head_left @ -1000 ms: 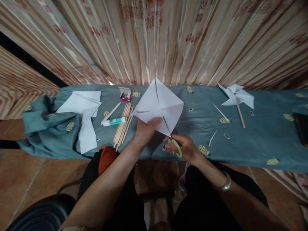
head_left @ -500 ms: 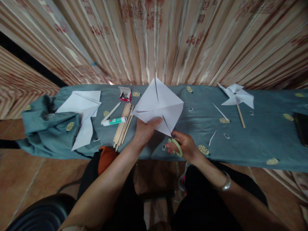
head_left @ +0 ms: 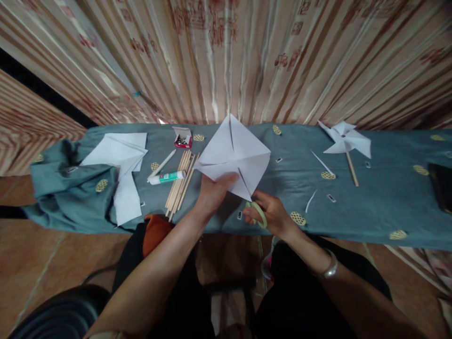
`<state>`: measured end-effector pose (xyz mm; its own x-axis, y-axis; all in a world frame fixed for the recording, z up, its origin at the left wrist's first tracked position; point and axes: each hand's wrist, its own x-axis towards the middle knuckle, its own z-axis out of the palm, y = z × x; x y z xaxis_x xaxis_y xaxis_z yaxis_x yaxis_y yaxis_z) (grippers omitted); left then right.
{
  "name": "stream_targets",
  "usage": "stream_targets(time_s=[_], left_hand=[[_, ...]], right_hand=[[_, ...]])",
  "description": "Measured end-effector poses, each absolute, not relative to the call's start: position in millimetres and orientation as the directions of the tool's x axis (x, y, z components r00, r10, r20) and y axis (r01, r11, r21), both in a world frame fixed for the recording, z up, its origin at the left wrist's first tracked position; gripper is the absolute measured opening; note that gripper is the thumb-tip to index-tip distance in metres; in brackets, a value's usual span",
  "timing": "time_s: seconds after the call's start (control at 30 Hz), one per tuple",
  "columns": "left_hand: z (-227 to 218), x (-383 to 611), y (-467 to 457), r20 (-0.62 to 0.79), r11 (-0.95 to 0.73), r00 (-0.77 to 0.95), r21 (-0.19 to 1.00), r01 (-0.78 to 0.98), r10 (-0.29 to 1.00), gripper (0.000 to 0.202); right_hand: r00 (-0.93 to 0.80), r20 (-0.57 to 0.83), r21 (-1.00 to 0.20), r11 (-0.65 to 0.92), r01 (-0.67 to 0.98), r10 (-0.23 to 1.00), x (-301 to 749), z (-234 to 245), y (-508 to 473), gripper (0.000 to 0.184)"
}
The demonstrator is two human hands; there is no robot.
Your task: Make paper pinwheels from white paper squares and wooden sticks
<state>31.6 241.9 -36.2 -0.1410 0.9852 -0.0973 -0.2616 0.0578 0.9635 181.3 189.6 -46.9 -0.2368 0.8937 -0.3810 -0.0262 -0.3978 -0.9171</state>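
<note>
My left hand (head_left: 215, 190) grips a white square sheet of paper (head_left: 247, 148) by its lower left edge, thumb on top and the other fingers underneath. Slits run inward from the sheet's top, left and bottom corners. Around the pale green handles of a pair of scissors (head_left: 260, 214) my right hand (head_left: 270, 212) is closed, just below the bottom corner. The blades are mostly hidden behind the paper, so how far they are apart cannot be seen. A finished paper pinwheel (head_left: 348, 137) on a wooden stick lies to the right.
Left of the sheet lie wooden sticks (head_left: 178, 188), a glue stick (head_left: 167, 177), a white pencil-like rod (head_left: 162, 165) and a small box of metal pins (head_left: 182, 137). Further left are loose paper sheets (head_left: 129, 200). Thin paper strips (head_left: 321, 162) and a dark phone-like object (head_left: 441, 186) lie right.
Both hands, the sheet and the scissors stay almost in place. The lowest loose paper at the left has shifted its lower edge slightly. The whole view has moved a little.
</note>
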Motion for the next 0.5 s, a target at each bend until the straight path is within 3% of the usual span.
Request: stream_targets(time_s=[0.5], left_hand=[[-39.7, 32.7, 242.5, -0.136, 0.103, -0.113, 0.960, -0.260, 0.984, 0.040]], right_hand=[[-0.249, -0.334, -0.931, -0.360, -0.063, 0.909, 183.7, -53.1, 190.9, 0.049]])
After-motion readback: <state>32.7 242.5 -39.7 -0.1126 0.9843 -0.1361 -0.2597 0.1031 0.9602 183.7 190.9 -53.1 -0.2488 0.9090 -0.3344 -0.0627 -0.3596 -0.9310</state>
